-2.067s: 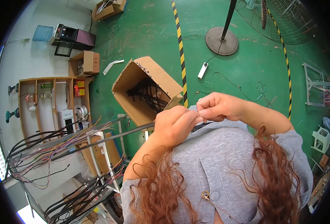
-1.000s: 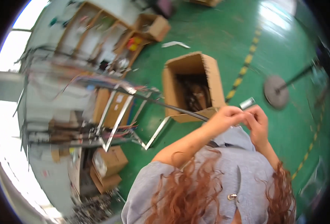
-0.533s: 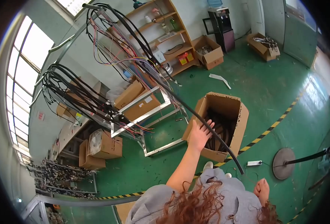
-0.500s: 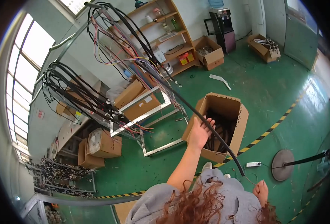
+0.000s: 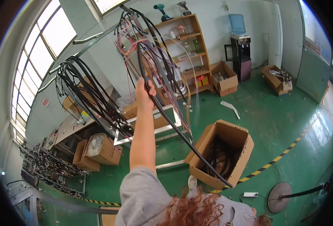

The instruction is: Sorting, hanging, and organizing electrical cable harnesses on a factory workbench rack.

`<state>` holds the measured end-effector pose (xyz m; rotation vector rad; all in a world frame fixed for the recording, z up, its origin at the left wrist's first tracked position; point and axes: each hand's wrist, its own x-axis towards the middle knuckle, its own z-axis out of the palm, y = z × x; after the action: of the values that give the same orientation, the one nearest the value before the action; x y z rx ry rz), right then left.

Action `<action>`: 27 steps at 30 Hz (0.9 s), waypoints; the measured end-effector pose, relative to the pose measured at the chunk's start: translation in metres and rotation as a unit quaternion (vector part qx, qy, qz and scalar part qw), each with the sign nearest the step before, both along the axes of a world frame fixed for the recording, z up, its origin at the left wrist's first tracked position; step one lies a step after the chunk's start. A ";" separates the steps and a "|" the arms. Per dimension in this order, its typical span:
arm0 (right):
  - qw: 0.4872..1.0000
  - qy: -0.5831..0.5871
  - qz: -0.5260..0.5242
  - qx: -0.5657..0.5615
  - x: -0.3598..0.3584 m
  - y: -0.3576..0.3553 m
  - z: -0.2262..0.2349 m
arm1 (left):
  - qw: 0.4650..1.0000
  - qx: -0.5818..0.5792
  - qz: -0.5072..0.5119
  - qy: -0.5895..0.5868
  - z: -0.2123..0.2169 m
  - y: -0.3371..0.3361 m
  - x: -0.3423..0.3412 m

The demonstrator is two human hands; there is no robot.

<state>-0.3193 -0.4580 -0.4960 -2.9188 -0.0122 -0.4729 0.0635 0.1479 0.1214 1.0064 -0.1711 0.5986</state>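
Observation:
My left hand [image 5: 145,92] is raised with its arm stretched forward, its fingers wrapped round a long black cable sleeve [image 5: 176,130]. The sleeve slants down to the right and its lower end hangs over the near edge of an open cardboard box [image 5: 245,150]. Black tubing [image 5: 221,154] lies coiled inside that box. Beyond my left hand, thin coloured wires [image 5: 130,47] hang at the top of a metal frame [image 5: 151,130]. Only a sliver of skin, seemingly my right hand [image 5: 254,212], shows beside my body at the lower edge; its fingers are hidden.
Bundled black cables [image 5: 85,88] hang from a rail on the left. A wooden shelf [image 5: 194,28], a water dispenser [image 5: 241,52] and more boxes [image 5: 227,81] stand at the back. On the floor at right are a power strip [image 5: 250,194] and a round stand base [image 5: 279,197].
My left hand, open against the sleeve before, has moved up and left and closed round it. My right hand has drawn back from the thin wire at the lower end. The view has shifted.

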 end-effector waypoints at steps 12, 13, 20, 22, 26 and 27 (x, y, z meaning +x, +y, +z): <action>0.859 -0.046 0.330 0.388 0.372 0.293 0.589 | 0.984 0.078 -0.158 -0.018 0.075 0.071 0.066; 0.841 -0.090 0.388 0.365 0.385 0.331 0.633 | 0.983 0.074 -0.165 -0.018 0.071 0.079 0.074; 0.794 -0.196 0.464 0.342 0.460 0.554 0.712 | 0.974 0.147 0.001 -0.175 0.043 0.059 0.108; 0.795 -0.154 0.479 0.340 0.480 0.563 0.717 | 0.981 0.121 -0.063 -0.139 0.040 0.073 0.111; 0.792 -0.165 0.461 0.364 0.493 0.531 0.704 | 0.971 0.133 -0.183 -0.079 0.066 0.092 0.099; 0.801 -0.112 0.456 0.370 0.489 0.532 0.672 | 0.968 0.116 -0.206 -0.089 0.070 0.101 0.093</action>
<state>0.1702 0.0739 0.1758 -1.7664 -0.9704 -0.4749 0.1562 0.2484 0.1910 1.1016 -0.6053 0.2889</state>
